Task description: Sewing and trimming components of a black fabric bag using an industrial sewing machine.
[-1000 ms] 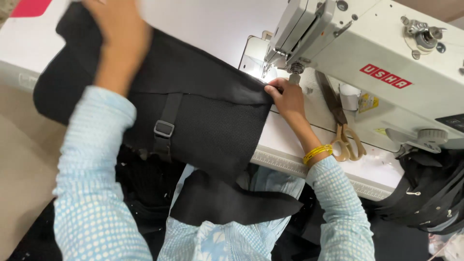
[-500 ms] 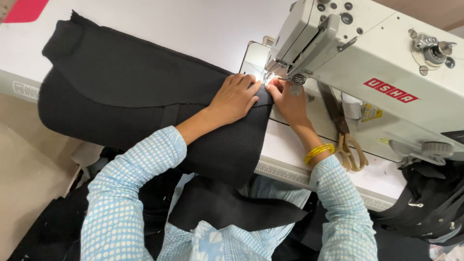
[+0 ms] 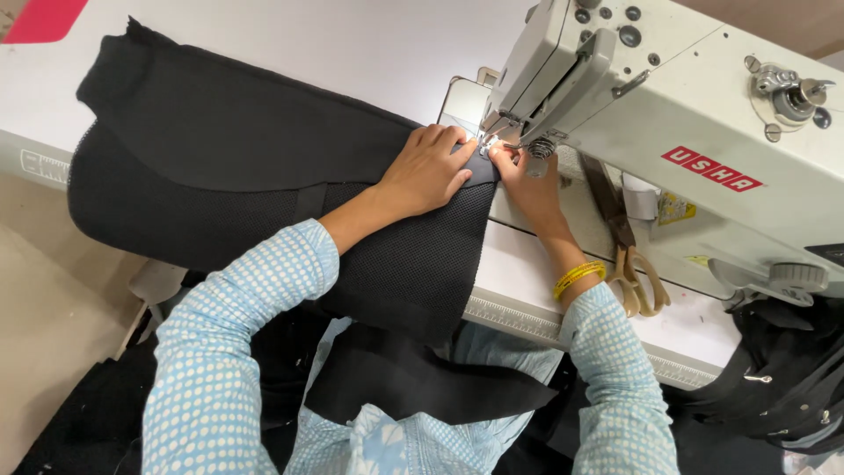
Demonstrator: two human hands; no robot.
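Note:
A large black fabric piece [image 3: 229,167] with a mesh panel lies across the white sewing table [image 3: 352,44] and hangs over its front edge. My left hand [image 3: 429,169] presses flat on the fabric's right corner, fingers spread, close to the needle. My right hand [image 3: 519,180] pinches the fabric edge right under the presser foot [image 3: 494,141] of the white sewing machine [image 3: 686,132]. A yellow bangle sits on my right wrist.
Scissors [image 3: 629,255] with tan handles lie on the table under the machine's arm. A black fabric strip [image 3: 422,387] rests on my lap. More black material [image 3: 782,387] hangs at the right of the table. A red object [image 3: 44,18] shows at the far left corner.
My left hand came down from the far left of the fabric to the needle area. The fabric now lies flatter, and my right hand has moved in under the presser foot.

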